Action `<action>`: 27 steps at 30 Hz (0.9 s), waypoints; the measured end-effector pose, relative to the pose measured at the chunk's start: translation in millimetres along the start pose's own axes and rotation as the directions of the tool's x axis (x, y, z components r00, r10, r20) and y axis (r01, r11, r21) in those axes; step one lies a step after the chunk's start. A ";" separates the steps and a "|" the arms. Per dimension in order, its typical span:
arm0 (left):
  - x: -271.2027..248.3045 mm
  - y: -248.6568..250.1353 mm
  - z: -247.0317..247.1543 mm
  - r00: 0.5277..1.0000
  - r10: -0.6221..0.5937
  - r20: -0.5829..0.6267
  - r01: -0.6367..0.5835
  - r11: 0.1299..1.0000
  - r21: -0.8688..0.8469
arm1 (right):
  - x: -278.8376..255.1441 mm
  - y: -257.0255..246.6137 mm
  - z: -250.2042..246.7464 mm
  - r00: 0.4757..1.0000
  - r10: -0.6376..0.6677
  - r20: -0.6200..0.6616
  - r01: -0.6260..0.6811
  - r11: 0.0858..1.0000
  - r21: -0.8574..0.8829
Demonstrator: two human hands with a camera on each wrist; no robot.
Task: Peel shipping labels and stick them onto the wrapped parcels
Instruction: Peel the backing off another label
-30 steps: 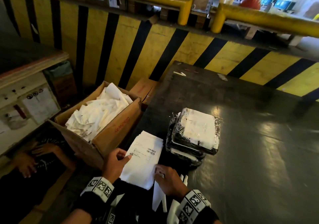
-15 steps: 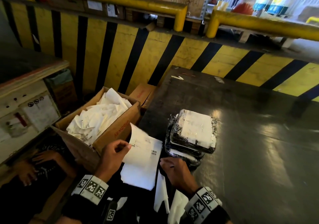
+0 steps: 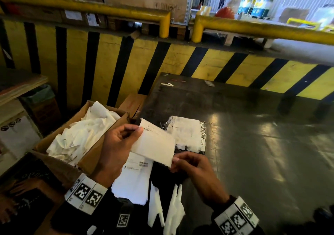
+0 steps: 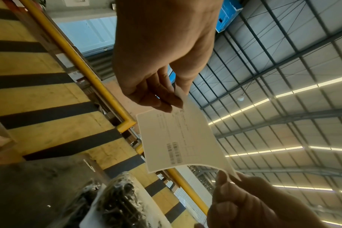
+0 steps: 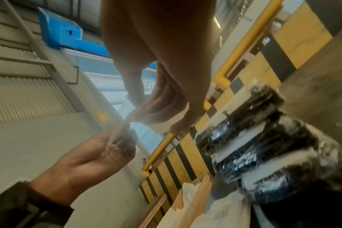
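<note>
label (image 3: pixel 155 143) held clear of the table, left hand (image 3: pixel 117 144) pinching its far upper corner, right hand (image 3: pixel 191 167) pinching the near lower corner; parcel stack (image 3: pixel 188 135) lies just beyond, right hand judged nearer, label's long axis running diagonally between the hands

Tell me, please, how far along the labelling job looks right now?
Done: the top wrapped parcel already wears a white label. In hand: the left hand and right hand pinch opposite corners of a label, held above the table. Left: sticking it; more label sheets wait below.
</note>
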State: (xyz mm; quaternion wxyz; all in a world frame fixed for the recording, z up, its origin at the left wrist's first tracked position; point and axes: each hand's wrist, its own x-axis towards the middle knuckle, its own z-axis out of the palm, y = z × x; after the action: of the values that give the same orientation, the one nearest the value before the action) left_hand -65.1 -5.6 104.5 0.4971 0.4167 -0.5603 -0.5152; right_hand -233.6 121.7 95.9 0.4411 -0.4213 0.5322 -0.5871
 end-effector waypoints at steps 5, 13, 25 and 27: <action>-2.4 9.2 17.8 1.000 0.005 0.019 -0.004 0.996 -0.087 | -12.7 -12.2 -14.1 1.000 0.019 0.023 -0.019 1.000 0.019; -6.8 10.1 28.9 0.998 0.016 0.054 -0.013 0.998 -0.057 | -21.6 -19.3 -19.9 0.999 -0.042 0.009 0.041 0.998 0.045; -51.4 37.2 28.7 0.852 0.236 0.468 -0.338 0.930 0.147 | -19.7 -35.3 -7.7 0.989 -0.119 0.090 0.126 0.989 -0.074; -59.1 38.4 31.7 0.832 0.232 0.504 -0.361 0.916 0.175 | -19.1 -34.9 -3.6 0.986 -0.129 0.108 0.142 0.983 -0.116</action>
State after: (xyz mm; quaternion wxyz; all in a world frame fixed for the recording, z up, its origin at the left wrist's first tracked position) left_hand -85.3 62.1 135.8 0.3600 0.2476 -0.7857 -0.4379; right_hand -234.6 142.6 129.9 0.3994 -0.5118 0.5146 -0.5601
